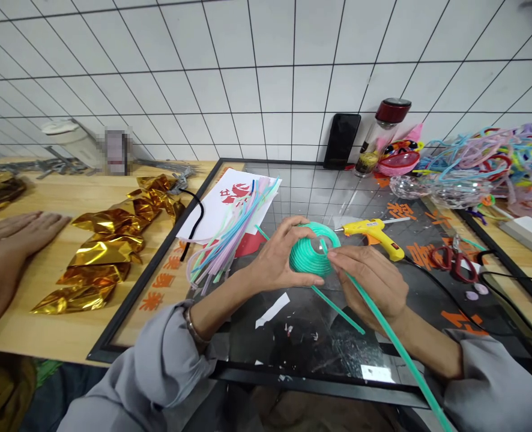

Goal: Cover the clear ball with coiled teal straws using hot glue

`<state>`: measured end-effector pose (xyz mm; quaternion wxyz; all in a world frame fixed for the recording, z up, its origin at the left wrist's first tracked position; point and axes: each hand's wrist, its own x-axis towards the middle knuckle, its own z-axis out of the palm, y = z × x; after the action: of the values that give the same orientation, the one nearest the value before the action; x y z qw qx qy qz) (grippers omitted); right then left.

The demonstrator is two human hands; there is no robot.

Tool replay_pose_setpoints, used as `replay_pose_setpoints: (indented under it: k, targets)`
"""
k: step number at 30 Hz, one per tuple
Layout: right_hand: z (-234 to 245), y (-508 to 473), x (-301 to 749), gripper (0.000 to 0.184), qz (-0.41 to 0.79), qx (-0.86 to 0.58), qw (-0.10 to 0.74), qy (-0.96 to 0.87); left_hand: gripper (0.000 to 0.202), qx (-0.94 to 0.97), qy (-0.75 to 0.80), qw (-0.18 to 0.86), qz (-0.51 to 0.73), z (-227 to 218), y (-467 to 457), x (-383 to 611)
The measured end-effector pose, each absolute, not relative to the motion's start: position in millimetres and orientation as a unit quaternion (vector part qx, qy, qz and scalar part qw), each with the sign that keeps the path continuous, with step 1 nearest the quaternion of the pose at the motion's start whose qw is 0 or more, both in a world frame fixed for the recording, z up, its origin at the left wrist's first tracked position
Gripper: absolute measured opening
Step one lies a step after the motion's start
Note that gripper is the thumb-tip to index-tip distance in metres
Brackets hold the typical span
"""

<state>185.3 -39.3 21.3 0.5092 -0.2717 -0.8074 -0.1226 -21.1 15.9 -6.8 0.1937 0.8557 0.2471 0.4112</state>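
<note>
My left hand (277, 258) cups a round ball (311, 255) wrapped in teal pipe cleaner, fingers curled round its left side. My right hand (371, 282) pinches a long teal pipe cleaner (383, 324) against the ball's right side; the strand trails down toward the lower right. A second teal strand (338, 307) sticks out below the ball. Both hands hover over a dark glass sheet (302, 336) on the wooden table.
A yellow glue gun (376, 233) lies just behind the ball, red scissors (450, 261) to its right. Pastel pipe cleaners (230, 237) lie on white paper at left, gold foil pieces (108, 246) beyond. Another person's hands (9, 240) rest at far left. Phone, bottle, coloured pile stand at back.
</note>
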Motion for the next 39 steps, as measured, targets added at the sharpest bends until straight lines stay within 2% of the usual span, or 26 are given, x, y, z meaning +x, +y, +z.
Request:
replay_pose_setpoints:
  k: [6, 23, 39]
  targets:
    - [18.4, -37.4, 182.7, 0.021, -0.115, -0.265, 0.516, -0.806, 0.065, 0.841, 0.257, 0.22, 0.421, -10.1, 11.5, -12.9]
    - [12.3, -34.9, 176.4, 0.022, -0.144, -0.263, 0.512, -0.805, 0.065, 0.84, 0.246, 0.21, 0.435, -9.7, 11.7, -11.3]
    - [14.7, -42.5, 172.1, 0.017, -0.214, -0.29, 0.457, -0.813, 0.065, 0.842, 0.247, 0.208, 0.432, -9.3, 11.9, -12.9]
